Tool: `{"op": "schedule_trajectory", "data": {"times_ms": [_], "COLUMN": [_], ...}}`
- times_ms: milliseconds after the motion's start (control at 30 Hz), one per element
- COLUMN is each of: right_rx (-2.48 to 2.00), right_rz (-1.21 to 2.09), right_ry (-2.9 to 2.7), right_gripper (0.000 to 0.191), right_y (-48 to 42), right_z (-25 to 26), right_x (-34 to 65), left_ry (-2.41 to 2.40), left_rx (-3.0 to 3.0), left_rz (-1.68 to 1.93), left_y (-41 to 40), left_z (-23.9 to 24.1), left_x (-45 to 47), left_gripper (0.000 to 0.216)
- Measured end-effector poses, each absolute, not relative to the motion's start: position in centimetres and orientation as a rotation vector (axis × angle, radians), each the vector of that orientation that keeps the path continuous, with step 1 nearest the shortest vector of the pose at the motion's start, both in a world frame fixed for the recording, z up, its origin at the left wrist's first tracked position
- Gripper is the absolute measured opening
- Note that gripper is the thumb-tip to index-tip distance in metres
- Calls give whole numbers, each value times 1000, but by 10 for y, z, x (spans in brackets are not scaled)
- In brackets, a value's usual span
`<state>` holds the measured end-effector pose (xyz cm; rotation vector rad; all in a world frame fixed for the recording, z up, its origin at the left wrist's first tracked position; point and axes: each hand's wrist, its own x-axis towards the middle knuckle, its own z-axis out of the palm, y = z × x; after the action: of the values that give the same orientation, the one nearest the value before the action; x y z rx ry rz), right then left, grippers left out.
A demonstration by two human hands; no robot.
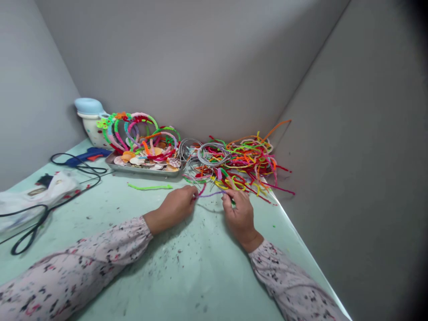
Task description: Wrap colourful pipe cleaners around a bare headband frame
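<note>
A purple pipe cleaner (211, 195) stretches between my two hands, just above the table. My left hand (179, 204) pinches its left end, where a magenta piece also sticks up from the fingers. My right hand (240, 214) is closed on the other end, and a bit of green shows under its fingers. A bright green pipe cleaner (149, 187) lies on the table to the left of my hands. Right behind them sits a heap of mixed pipe cleaners (247, 160) with coiled grey wire (214, 154) on its left side.
A metal tray (143, 170) holds shells and several fuzzy coloured hoops (140, 117). To its left are a blue glue gun (83, 157), a white cup with a blue lid (92, 127), a black cable (80, 191) and a plastic bag (56, 189). Grey walls bound the green table (200, 276).
</note>
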<state>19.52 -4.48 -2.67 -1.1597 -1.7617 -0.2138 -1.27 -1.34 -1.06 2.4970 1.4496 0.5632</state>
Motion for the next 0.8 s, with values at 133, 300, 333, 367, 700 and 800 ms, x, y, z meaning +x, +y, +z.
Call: {"op": "schedule_trajectory", "data": {"times_ms": [133,300,333,367,700,800], "right_rx": [-1187,-1196,-1196,-1196,-1174,-1158], "right_rz": [-175,-165,-165,-165,-143,-142], "right_ry": [-1700,-1668,-1668,-1669,-1699,-1716], "right_gripper": [12,11,10,10,10,11], "right_y": [-44,-42,-42,-41,-39,-39], "right_z": [-28,-27,-27,-27,-29,-28], "right_x": [198,201,202,202,204,203], "left_ry": [1508,1564,1568,1566,1430,1427], "left_rx": [2496,2540,2558,2561,2442,2407], "left_rz": [550,692,677,660,1208,1292], "left_y": [4,30,35,41,70,77], "left_z": [11,55,62,67,117,118], "left_x": [-21,-30,-30,-31,-24,-19], "left_gripper": [21,26,27,27,18,14]}}
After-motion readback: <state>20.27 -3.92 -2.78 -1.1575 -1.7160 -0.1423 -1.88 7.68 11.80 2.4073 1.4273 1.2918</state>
